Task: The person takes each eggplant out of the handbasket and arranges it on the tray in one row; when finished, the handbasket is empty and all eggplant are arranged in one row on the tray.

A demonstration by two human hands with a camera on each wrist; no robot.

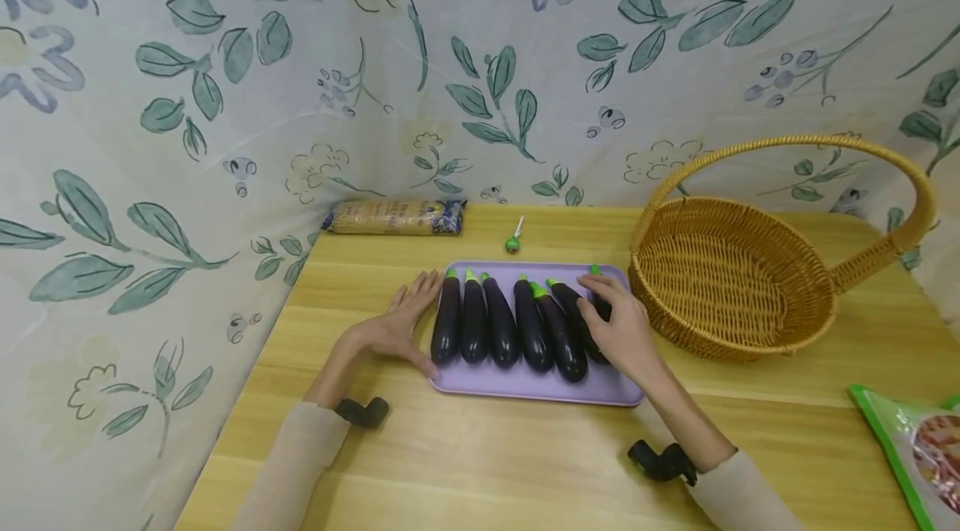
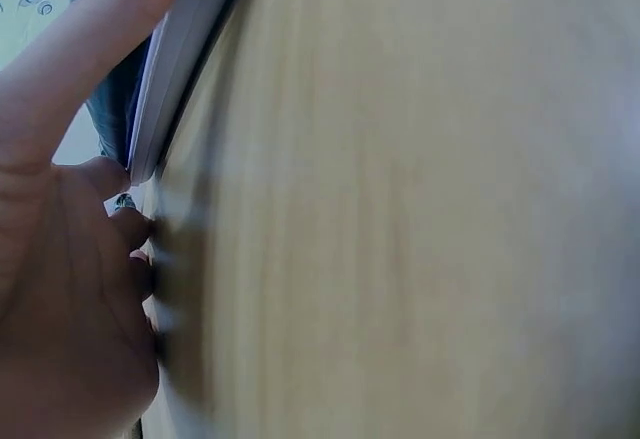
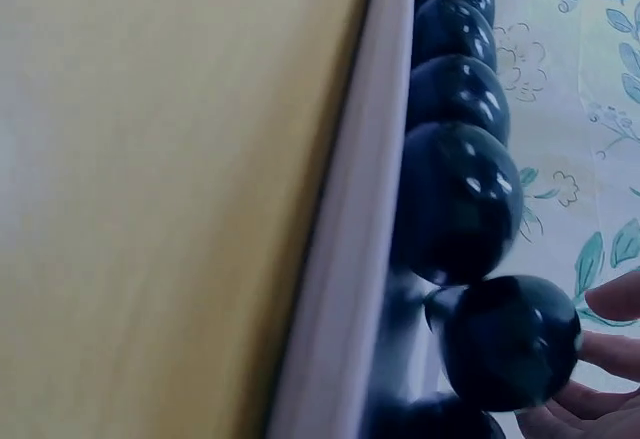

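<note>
Several glossy dark purple eggplants [image 1: 502, 323] with green stem ends lie side by side on a lilac tray [image 1: 517, 388]. My left hand [image 1: 393, 327] is at the tray's left end, fingers spread and thumb stretched toward the front corner. In the left wrist view, its thumb [image 2: 95, 44] passes in front of the tray's edge [image 2: 185, 49]. At the tray's right end, my right hand [image 1: 618, 327] holds the rightmost eggplant [image 1: 602, 308], partly hidden by its fingers. The right wrist view shows that eggplant [image 3: 512, 344] end-on, against the fingertips [image 3: 612, 354].
A wicker basket [image 1: 720, 331] with a tall handle stands right of the tray. Behind the tray lie a green lollipop [image 1: 513, 244] and a long packet [image 1: 393, 217]. A green-edged bag [image 1: 911, 448] is at the right. A floral cloth [image 1: 480, 31] hangs behind the wooden table [image 1: 480, 464].
</note>
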